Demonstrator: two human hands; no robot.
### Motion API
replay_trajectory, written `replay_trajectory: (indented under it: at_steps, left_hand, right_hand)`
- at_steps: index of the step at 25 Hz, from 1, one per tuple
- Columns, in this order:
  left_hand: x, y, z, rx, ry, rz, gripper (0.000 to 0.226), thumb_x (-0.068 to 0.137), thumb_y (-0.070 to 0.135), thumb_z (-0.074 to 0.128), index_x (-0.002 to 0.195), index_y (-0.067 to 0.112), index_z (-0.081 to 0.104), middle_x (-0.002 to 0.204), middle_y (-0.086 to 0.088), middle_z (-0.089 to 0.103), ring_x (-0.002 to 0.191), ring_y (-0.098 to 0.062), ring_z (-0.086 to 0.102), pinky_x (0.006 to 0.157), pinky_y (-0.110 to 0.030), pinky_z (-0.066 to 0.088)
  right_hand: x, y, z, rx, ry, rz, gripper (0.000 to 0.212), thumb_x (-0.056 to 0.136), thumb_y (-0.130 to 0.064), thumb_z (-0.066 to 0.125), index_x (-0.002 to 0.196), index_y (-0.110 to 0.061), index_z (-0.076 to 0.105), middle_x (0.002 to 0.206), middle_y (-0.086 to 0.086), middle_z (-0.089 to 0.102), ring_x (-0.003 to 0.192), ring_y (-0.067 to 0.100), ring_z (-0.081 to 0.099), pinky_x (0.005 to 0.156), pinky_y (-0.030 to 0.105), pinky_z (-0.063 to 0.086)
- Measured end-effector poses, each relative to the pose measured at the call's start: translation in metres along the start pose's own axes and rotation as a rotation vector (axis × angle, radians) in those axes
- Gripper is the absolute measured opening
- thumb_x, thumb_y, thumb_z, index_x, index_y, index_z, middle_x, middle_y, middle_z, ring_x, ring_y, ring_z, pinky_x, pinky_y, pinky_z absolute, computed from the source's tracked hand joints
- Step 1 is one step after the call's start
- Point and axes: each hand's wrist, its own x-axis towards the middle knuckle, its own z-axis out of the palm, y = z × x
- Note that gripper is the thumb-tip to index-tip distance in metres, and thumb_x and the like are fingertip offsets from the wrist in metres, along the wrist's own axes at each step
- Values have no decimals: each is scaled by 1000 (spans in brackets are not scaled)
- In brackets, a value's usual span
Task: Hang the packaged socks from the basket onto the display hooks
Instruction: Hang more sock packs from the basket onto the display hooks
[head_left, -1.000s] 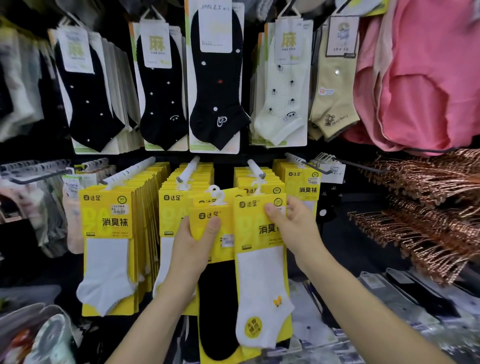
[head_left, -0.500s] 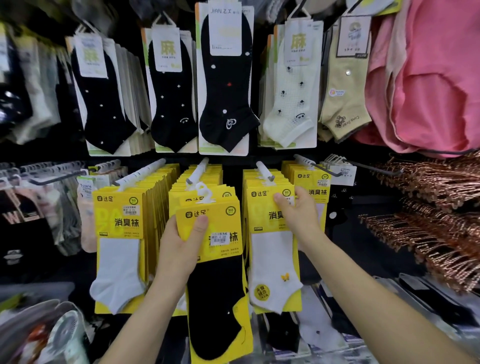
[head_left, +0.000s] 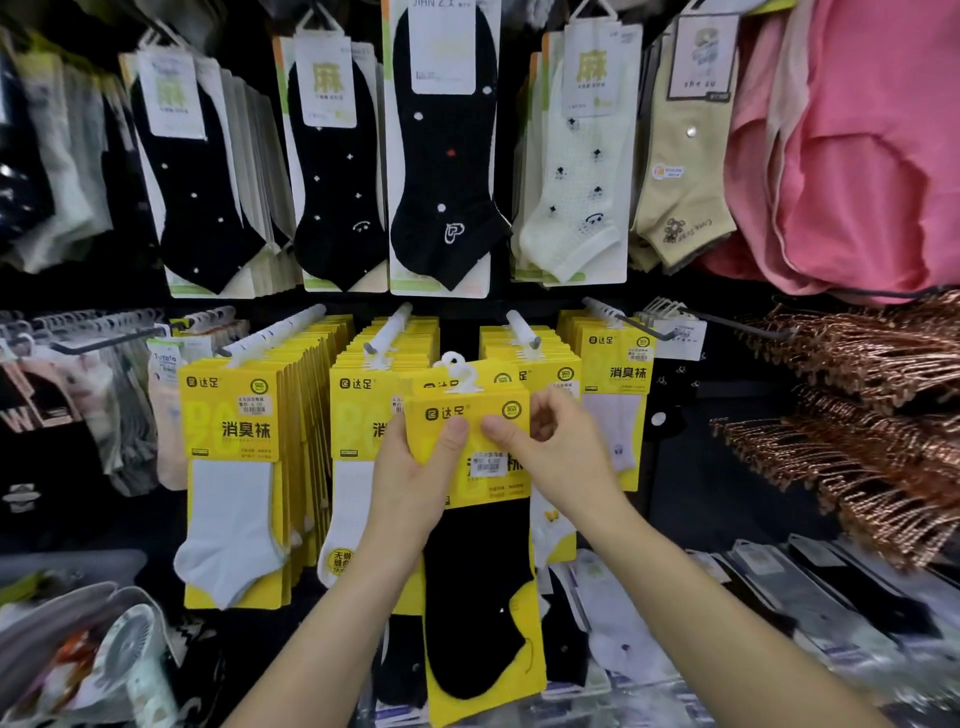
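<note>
Sock pack (head_left: 480, 597), a yellow card carrying a black sock, held upright in both hands in front of the lower row of the rack. Left hand (head_left: 415, 483) grasps the card's left edge, thumb pressed on the front face and fingers hidden behind. Right hand (head_left: 566, 457) pinches the card's upper right part, thumb on the front and fingers curled round the right edge. The pack's white hanger loop (head_left: 457, 370) stands between the tips of two white hooks (head_left: 389, 332) and sits on neither. A second yellow card edge shows just behind the top of the pack; whether it is also held cannot be told.

Hung packs (head_left: 234, 467) with white socks fill the lower-row hooks to the left, behind and to the right of the held pack. The upper row carries black socks (head_left: 447, 156) and pale socks (head_left: 582, 171) on white cards. Pink cloth (head_left: 857, 156) hangs at the rack's upper right corner, with copper hangers (head_left: 857, 426) below it. A small fan (head_left: 130, 654) lies at the lower left.
</note>
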Motion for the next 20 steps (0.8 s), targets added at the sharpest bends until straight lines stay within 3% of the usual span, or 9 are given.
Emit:
replay_trajectory:
  at_steps: [2,5,8,11,16,20]
  left_hand:
    - [-1,-2,4,-28,12,-25,53,56,64,59,101,37,49,93,35,60,89,20,54,71,-8,45]
    - [0,-8,0,-69,-11,-53,54,53,68,58,98,39,53,98,26,63,93,10,60,77,-19,49]
    - [1,-13,-6,-54,-10,-42,48,59,65,56,99,39,53,104,24,60,95,9,58,79,-20,47]
    - [3,-16,-15,-31,71,-12,43,69,56,55,106,34,54,108,20,62,99,2,60,82,-23,48]
    - [9,-13,-35,-18,175,25,26,73,50,57,94,35,56,97,17,66,87,2,64,63,-12,49]
    - [9,-13,-42,-8,192,43,26,71,52,56,93,37,56,93,18,65,81,9,64,62,-11,47]
  right_hand:
    - [-1,0,-3,17,23,1,31,75,-45,70,78,-17,56,74,4,62,71,17,57,66,41,51]
    - [0,4,-13,149,-12,42,8,83,-29,67,88,-24,63,94,4,72,92,23,67,84,49,53]
    - [1,10,-18,179,-24,85,11,88,-25,62,97,-17,62,96,14,72,94,33,66,84,53,53]
    - [9,18,-29,256,73,135,3,91,-20,58,93,-22,59,95,-1,71,96,21,67,84,41,55]
    - [37,26,-40,161,162,144,3,93,-23,56,90,-22,57,104,5,67,103,22,62,91,43,50]
    - [48,25,-28,100,136,84,10,91,-25,59,82,-21,56,91,-1,67,84,11,61,72,28,51]
